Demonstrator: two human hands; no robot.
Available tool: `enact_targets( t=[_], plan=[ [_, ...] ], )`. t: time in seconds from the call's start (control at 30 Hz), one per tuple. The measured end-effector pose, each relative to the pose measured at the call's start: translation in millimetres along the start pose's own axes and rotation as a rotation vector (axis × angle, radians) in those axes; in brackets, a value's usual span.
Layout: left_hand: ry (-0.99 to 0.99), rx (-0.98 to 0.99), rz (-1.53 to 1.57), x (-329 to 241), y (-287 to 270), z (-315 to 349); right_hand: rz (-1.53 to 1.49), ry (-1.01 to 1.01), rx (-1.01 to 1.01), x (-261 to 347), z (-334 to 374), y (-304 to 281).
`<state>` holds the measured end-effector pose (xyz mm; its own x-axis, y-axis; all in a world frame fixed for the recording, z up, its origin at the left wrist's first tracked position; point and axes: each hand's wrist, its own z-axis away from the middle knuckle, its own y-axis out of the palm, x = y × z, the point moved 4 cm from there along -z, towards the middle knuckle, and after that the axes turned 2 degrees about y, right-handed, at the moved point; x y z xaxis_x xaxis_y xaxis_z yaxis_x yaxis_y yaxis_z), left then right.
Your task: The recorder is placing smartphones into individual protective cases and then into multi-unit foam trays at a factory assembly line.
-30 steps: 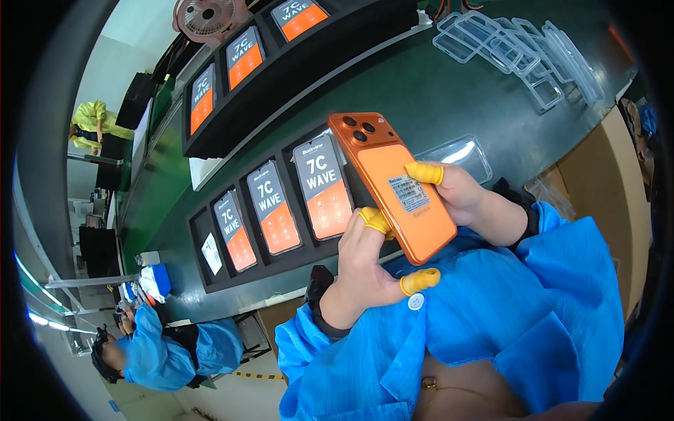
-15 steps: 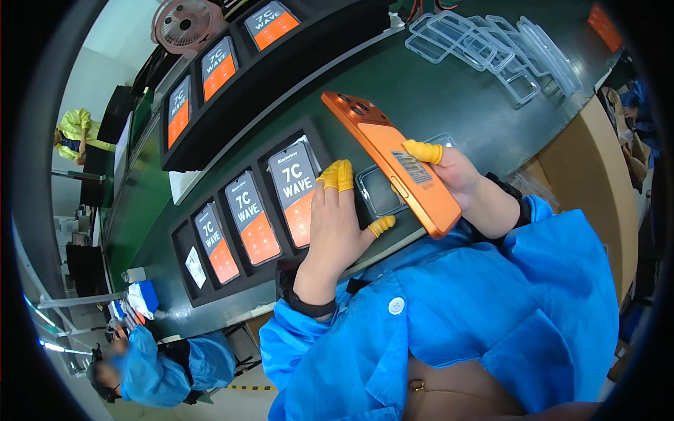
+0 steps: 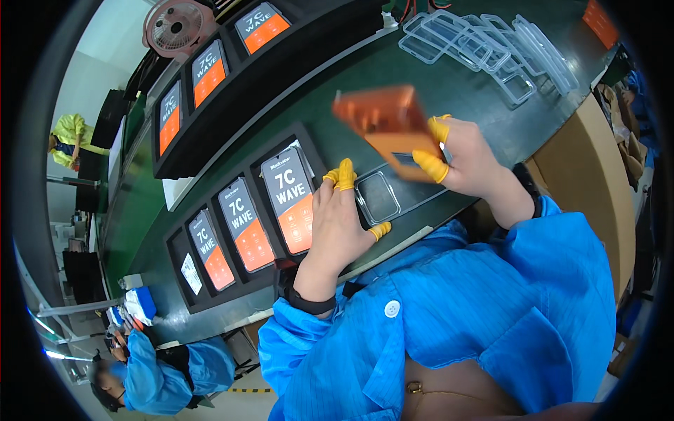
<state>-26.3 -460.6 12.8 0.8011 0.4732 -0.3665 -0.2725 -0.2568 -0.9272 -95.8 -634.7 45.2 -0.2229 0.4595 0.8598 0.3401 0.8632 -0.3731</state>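
Observation:
An orange smartphone, smeared by motion, is raised over the bench and tilted, its camera end at the far left. Yellow finger cots cover the thumb and a finger of my right hand, which is closed round the phone's lower end. Beneath it lies a clear phone case on the green bench. My left hand, also in yellow finger cots, rests beside the case with thumb and fingers spread and holds nothing. Whether its fingertips touch the case I cannot tell.
Left of my left hand, a black foam tray holds several phones with grey-and-orange screen films. Another black tray stands farther back. Several clear cases are piled at the far right. A cardboard box stands at right.
My right hand has turned the phone and lifted its lower end off the bench's near side, uncovering more of the clear case. My left hand stays nearly in place.

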Motion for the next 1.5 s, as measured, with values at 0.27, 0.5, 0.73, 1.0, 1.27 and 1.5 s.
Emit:
enact_targets(
  t=[0.27,0.5,0.73,1.0,1.27,1.5],
  plan=[
    [-0.035,-0.103,0.182,4,1,5,0.606,-0.4,0.361,-2,18,9],
    [0.09,-0.196,0.172,-3,-5,9,0.465,-0.06,0.41,-12,2,3],
    [0.025,-0.224,0.215,0,-1,17,0.663,0.075,0.754,-18,7,21],
    [0.003,-0.146,0.096,2,4,17,0.737,0.115,0.692,-30,-2,24],
    [-0.005,-0.218,0.229,-11,-15,22,0.593,-0.03,0.483,-34,5,23],
    [-0.117,-0.279,0.475,-4,-11,26,0.533,-0.05,0.46,-29,2,24]
  ],
)
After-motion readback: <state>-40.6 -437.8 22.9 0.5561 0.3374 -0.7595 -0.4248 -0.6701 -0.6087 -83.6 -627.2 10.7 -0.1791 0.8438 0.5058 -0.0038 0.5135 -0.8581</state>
